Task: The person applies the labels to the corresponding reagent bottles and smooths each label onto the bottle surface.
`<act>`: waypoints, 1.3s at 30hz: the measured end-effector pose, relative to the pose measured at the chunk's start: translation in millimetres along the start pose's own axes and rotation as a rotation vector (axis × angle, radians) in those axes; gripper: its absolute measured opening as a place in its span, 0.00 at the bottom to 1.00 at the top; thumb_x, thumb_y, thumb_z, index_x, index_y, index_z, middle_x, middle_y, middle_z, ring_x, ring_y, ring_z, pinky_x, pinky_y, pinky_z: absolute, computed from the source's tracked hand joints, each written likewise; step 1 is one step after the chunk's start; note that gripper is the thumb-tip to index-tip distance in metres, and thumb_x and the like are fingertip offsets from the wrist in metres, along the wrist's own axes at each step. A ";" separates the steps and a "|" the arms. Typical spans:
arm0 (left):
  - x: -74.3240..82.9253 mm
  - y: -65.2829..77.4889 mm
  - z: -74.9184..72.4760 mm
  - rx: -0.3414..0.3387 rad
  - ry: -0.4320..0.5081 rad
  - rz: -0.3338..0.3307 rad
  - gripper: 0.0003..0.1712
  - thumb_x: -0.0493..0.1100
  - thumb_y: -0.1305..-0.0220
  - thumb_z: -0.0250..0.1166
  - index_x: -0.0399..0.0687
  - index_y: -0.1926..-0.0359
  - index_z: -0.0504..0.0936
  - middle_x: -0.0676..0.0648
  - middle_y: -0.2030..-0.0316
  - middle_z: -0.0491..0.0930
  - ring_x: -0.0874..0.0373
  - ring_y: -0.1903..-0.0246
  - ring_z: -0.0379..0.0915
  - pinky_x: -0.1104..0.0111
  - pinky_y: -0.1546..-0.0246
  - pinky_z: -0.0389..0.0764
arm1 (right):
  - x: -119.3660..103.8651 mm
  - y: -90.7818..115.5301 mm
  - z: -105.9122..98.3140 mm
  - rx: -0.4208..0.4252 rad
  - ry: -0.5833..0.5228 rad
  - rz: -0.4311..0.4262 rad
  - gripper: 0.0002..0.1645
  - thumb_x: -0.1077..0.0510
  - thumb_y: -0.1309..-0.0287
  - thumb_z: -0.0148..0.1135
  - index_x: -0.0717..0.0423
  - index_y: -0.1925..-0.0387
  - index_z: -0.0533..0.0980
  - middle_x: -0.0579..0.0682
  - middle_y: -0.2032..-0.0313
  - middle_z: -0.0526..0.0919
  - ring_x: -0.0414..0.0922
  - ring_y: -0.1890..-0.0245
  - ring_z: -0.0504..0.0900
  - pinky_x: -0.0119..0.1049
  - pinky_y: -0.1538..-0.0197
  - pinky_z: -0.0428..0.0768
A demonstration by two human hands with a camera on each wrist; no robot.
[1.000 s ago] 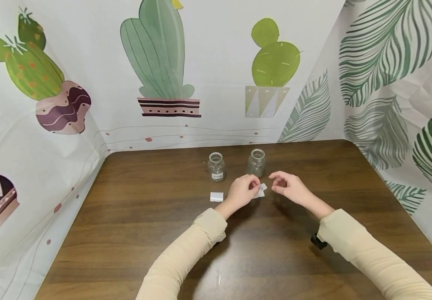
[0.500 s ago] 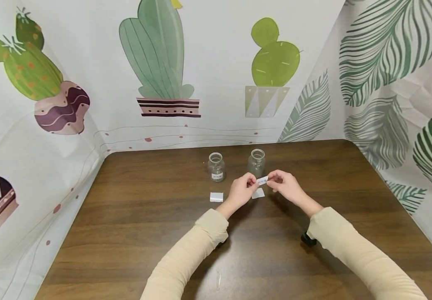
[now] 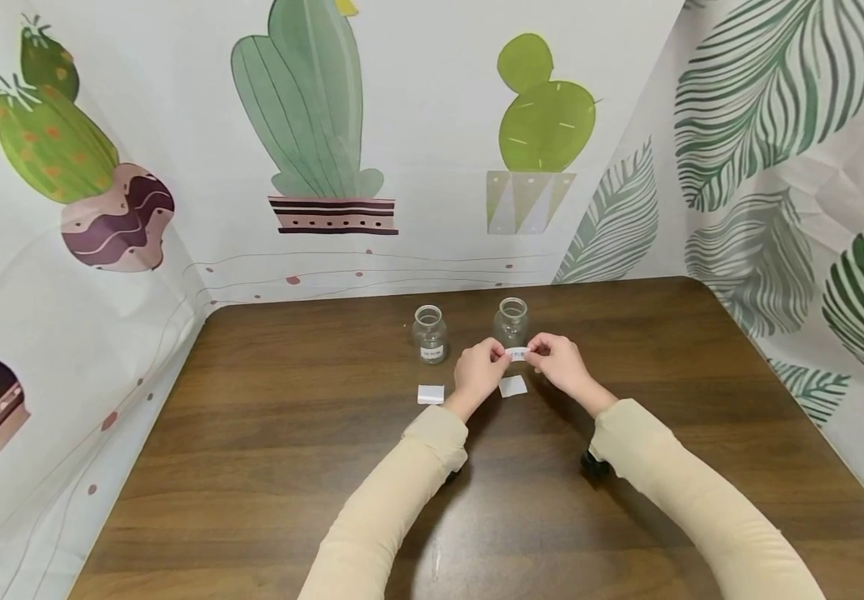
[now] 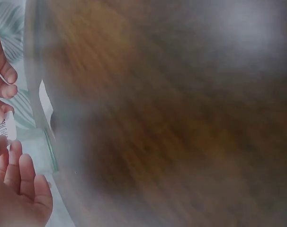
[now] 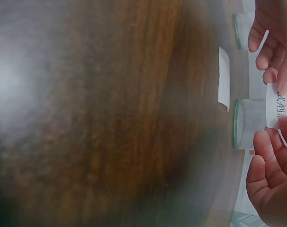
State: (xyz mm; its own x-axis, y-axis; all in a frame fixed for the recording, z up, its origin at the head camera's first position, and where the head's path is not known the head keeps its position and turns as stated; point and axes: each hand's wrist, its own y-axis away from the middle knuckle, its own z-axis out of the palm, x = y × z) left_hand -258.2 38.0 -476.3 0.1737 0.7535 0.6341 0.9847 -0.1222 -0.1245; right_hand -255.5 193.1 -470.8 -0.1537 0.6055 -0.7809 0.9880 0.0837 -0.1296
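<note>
My left hand (image 3: 479,369) and right hand (image 3: 561,364) pinch opposite ends of a small white label (image 3: 517,354) with handwriting on it. In the right wrist view, characters show on the label (image 5: 280,105) between the fingertips. They hold it in front of the right-hand clear glass jar (image 3: 511,321), which is uncapped and upright. From the frames I cannot tell whether the label touches the glass. A second open glass jar (image 3: 429,333) stands to the left, bearing a similar written label (image 3: 432,353) low on its front.
Below my hands a white paper piece (image 3: 512,386) lies on the brown wooden table (image 3: 267,450). Another white paper piece (image 3: 431,394) lies in front of the left jar. A printed cloth wall (image 3: 432,150) rises behind the table's back edge.
My right hand has come in from the right and taken the label's other end. Both hands have lifted the label off the paper area and brought it forward to the right jar.
</note>
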 end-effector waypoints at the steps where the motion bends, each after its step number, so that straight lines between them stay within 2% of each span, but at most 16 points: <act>1: 0.2 -1.6 0.0 0.008 -0.012 -0.013 0.07 0.51 0.46 0.60 0.55 0.73 0.76 0.58 0.79 0.77 0.63 0.80 0.70 0.73 0.82 0.63 | 0.4 -1.7 1.4 0.005 0.010 0.002 0.04 0.64 0.52 0.60 0.61 0.75 0.74 0.53 0.82 0.78 0.38 0.85 0.73 0.30 0.82 0.69; 6: 1.0 -6.6 -0.7 0.042 -0.069 -0.046 0.07 0.51 0.47 0.61 0.55 0.73 0.77 0.57 0.79 0.78 0.60 0.79 0.72 0.71 0.83 0.63 | 1.6 -7.5 6.9 0.021 0.012 0.017 0.04 0.63 0.52 0.59 0.62 0.75 0.74 0.52 0.82 0.78 0.37 0.85 0.73 0.30 0.79 0.71; 11: 1.9 -8.4 0.4 0.041 -0.079 -0.071 0.07 0.51 0.46 0.61 0.56 0.74 0.77 0.56 0.79 0.78 0.59 0.78 0.72 0.71 0.84 0.63 | 2.0 -9.8 8.3 0.039 0.021 0.025 0.04 0.63 0.51 0.59 0.61 0.75 0.75 0.49 0.83 0.76 0.37 0.85 0.72 0.31 0.76 0.71; 24: 3.7 -11.9 1.4 0.075 -0.096 -0.067 0.07 0.51 0.46 0.61 0.56 0.74 0.78 0.55 0.78 0.79 0.58 0.78 0.74 0.69 0.83 0.64 | 2.0 -14.0 7.1 0.063 0.070 0.016 0.04 0.62 0.51 0.59 0.59 0.75 0.75 0.48 0.85 0.75 0.37 0.85 0.71 0.32 0.74 0.69; 32: 5.0 -14.0 2.8 0.085 -0.116 -0.065 0.06 0.51 0.46 0.61 0.56 0.74 0.78 0.55 0.78 0.80 0.57 0.77 0.75 0.68 0.82 0.65 | 2.1 -15.6 6.2 0.065 0.083 0.046 0.04 0.61 0.50 0.58 0.60 0.75 0.75 0.47 0.85 0.75 0.36 0.85 0.71 0.31 0.74 0.69; 39: 5.7 -15.8 2.8 0.077 -0.114 -0.075 0.06 0.51 0.45 0.60 0.56 0.74 0.78 0.55 0.77 0.80 0.56 0.76 0.75 0.68 0.80 0.67 | 6.8 -15.6 6.3 0.072 0.022 0.021 0.06 0.60 0.51 0.58 0.59 0.75 0.75 0.50 0.85 0.76 0.39 0.85 0.72 0.33 0.74 0.69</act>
State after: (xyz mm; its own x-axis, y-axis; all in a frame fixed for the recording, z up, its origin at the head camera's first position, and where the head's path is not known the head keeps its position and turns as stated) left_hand -272.8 46.0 -472.9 0.0923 0.8274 0.5539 0.9899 -0.0161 -0.1410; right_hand -272.1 191.0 -477.9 -0.1322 0.6239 -0.7702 0.9874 0.0145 -0.1578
